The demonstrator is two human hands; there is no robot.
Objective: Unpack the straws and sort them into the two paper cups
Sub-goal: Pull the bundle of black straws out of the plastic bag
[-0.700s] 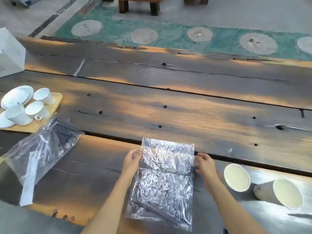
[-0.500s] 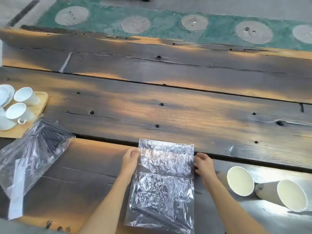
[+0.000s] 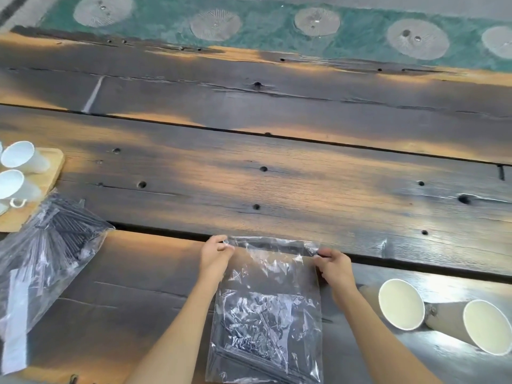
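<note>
the dark plank table (image 3: 304,189) fills nearly everything i see, its far edge running along a green patterned rug (image 3: 277,29), and most of its middle and far boards lie bare and open. at my far left a big clear bag of black straws (image 3: 52,250) sprawls over the near board, its top corner lapping onto a wooden tray (image 3: 52,167) that carries white ceramic cups (image 3: 22,159) lying on their sides. straight in front of me lies the clear plastic bag (image 3: 268,306) i am working on, flat on the near board, its top edge reaching the dark gap between planks, with black straws (image 3: 243,347) gathered low inside it near my edge of the table. my left hand (image 3: 217,254) pinches the bag's top left corner and my right hand (image 3: 333,268) pinches the top right corner, both closed on the plastic. just right of my right forearm two paper cups (image 3: 401,307) lie tipped on their sides, mouths toward me, the nearer one touching the second paper cup (image 3: 486,327) beside it, close to the table's right end.
</note>
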